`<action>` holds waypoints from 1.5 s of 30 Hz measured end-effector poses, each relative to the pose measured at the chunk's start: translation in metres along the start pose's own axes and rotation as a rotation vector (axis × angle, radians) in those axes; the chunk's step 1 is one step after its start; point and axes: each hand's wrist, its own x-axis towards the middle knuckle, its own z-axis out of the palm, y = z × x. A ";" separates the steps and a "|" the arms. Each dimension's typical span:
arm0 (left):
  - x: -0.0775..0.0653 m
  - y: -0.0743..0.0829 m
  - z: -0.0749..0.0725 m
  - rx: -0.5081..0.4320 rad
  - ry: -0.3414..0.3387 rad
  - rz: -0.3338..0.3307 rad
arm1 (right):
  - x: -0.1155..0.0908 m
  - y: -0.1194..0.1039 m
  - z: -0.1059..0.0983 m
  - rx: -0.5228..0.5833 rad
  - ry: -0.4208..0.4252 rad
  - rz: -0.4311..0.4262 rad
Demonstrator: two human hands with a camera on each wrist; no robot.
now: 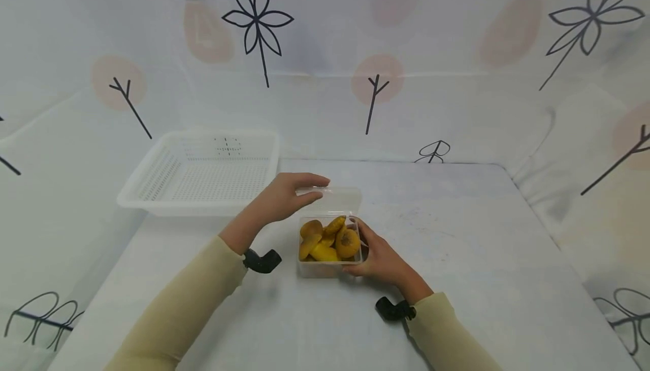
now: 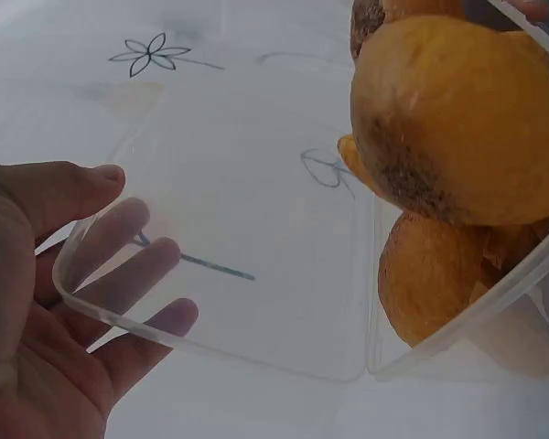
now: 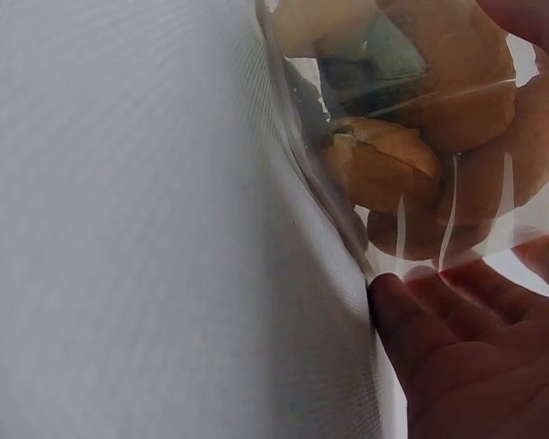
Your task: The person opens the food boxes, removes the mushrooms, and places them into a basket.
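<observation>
A clear plastic box point(image 1: 325, 270) with a hinged lid stands on the table, its lid point(image 1: 337, 201) raised at the far side. Several yellow and orange fruit-like pieces point(image 1: 325, 253) fill it, some with brown patches. My left hand point(image 1: 281, 195) is at the lid's outer corner. In the left wrist view its fingers point(image 2: 133, 279) show through the lid, while the thumb lies on the other side, spread from them. My right hand point(image 1: 378, 255) grips the box's right side, thumb at the front and fingers toward the back. Through the clear wall, the right wrist view shows the pieces point(image 3: 384, 165).
A white perforated basket point(image 1: 137, 202) stands at the back left, behind my left forearm. White cloth covers the table point(image 1: 457, 281). A patterned curtain point(image 1: 315, 106) hangs along the back and sides. Each wrist wears a black camera mount.
</observation>
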 end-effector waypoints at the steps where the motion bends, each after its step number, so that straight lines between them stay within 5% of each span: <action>1: 0.000 -0.004 -0.001 -0.026 0.010 -0.011 | 0.000 0.001 0.000 -0.001 0.001 -0.005; 14: 0.009 -0.037 0.005 -0.385 0.184 -0.078 | 0.001 0.002 0.000 0.003 -0.006 0.003; 26: 0.020 -0.047 0.030 -0.570 0.312 -0.161 | 0.001 0.002 0.002 0.033 -0.002 0.032; 45: 0.033 -0.055 0.035 -0.800 0.260 -0.328 | 0.000 0.004 0.003 0.132 0.007 0.015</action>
